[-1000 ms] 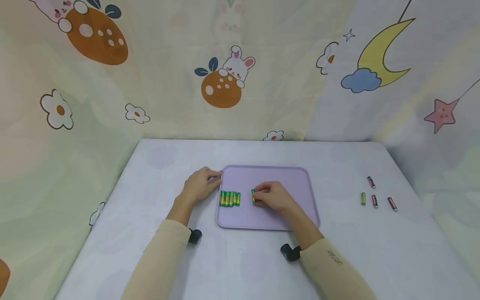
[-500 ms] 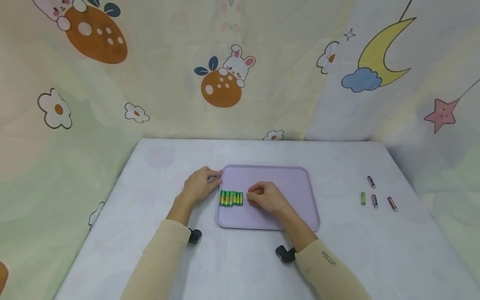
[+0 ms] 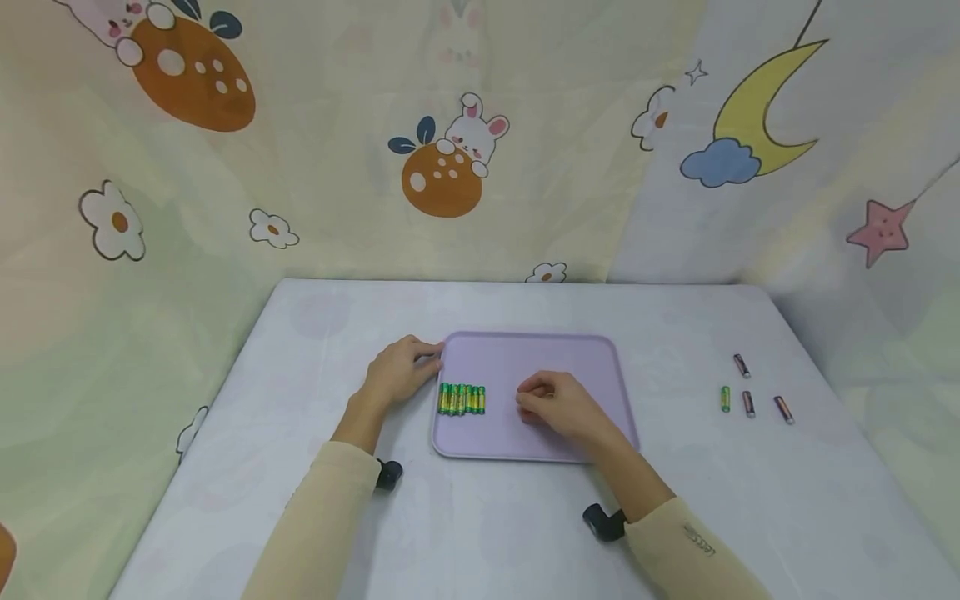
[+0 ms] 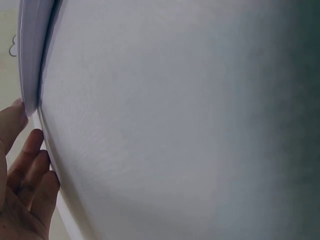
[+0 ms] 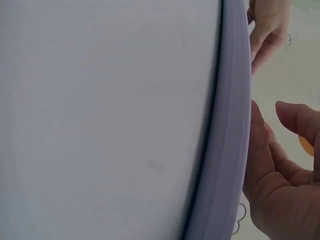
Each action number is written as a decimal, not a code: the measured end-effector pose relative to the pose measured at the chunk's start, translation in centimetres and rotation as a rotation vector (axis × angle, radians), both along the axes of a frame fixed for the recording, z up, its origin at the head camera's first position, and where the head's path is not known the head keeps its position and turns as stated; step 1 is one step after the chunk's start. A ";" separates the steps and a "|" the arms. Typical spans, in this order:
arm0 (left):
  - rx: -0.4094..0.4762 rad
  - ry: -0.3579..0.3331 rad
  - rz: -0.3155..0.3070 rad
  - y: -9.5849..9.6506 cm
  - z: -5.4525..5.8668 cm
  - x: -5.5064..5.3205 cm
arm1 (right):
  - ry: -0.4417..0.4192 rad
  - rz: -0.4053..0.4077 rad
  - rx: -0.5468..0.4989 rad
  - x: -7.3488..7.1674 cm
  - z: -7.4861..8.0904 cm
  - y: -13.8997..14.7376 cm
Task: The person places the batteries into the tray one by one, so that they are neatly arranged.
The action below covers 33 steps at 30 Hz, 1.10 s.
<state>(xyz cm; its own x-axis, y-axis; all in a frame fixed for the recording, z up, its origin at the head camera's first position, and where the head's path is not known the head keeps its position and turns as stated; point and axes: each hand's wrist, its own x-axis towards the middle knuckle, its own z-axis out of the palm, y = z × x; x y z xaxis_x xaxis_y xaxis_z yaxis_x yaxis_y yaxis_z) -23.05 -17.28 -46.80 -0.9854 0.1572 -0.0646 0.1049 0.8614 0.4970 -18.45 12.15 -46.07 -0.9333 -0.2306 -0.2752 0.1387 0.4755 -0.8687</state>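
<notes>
A purple tray point(image 3: 510, 447) lies on the table, with a row of several green-and-yellow batteries point(image 3: 461, 399) side by side near its left edge. At the tray's upper left corner, my left hand point(image 3: 397, 369) rests its thumb and fingertips against the rim. In the left wrist view the thumb of that left hand point(image 4: 30, 195) meets the tray rim point(image 4: 32, 60), the other fingers spread below. Over the middle of the tray hovers my right hand point(image 3: 558, 404), to the right of the battery row. In the right wrist view this right hand point(image 5: 285, 185) has thumb and fingers apart with nothing between them.
On the table point(image 3: 675, 517) to the right of the tray lie a green battery point(image 3: 725, 399) and dark batteries, one farther back point(image 3: 742, 365), one in the middle point(image 3: 748, 404) and one farthest right point(image 3: 783, 409). A patterned cloth point(image 3: 337, 167) hangs behind the table.
My right hand set a green battery at the right end of the row, let go of it, then drew back to the right. The left hand stays at the tray's rim.
</notes>
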 end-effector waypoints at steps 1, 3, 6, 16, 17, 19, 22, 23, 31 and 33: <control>-0.002 0.001 -0.002 0.0 0.0 0.0 | 0.012 0.008 0.006 0.1 0.1 0.5; -0.004 0.001 -0.005 0.0 0.0 0.0 | 0.039 0.029 0.004 0.3 0.2 1.5; -0.003 0.000 -0.007 0.1 -0.1 0.0 | 0.086 0.067 0.001 0.5 0.4 2.9; -0.006 0.013 -0.012 0.1 -0.5 -0.3 | 0.117 0.117 -0.055 0.7 0.6 7.8; -0.006 0.013 -0.012 0.1 -0.5 -0.3 | 0.117 0.112 -0.063 0.7 0.6 8.3; -0.008 0.011 -0.011 0.1 -0.5 -0.3 | 0.118 0.101 -0.075 0.8 0.8 9.3; -0.011 0.008 -0.009 0.1 -0.5 -0.3 | 0.127 0.076 -0.080 0.9 0.9 10.9; -0.013 0.007 -0.007 0.1 -0.5 -0.3 | 0.132 0.065 -0.078 0.9 1.0 11.4; -0.009 0.017 0.000 0.1 -0.4 -0.2 | 0.199 -0.030 -0.066 1.5 1.1 15.2; -0.012 0.014 0.002 0.1 -0.5 -0.3 | 0.222 -0.046 -0.050 1.7 1.1 16.1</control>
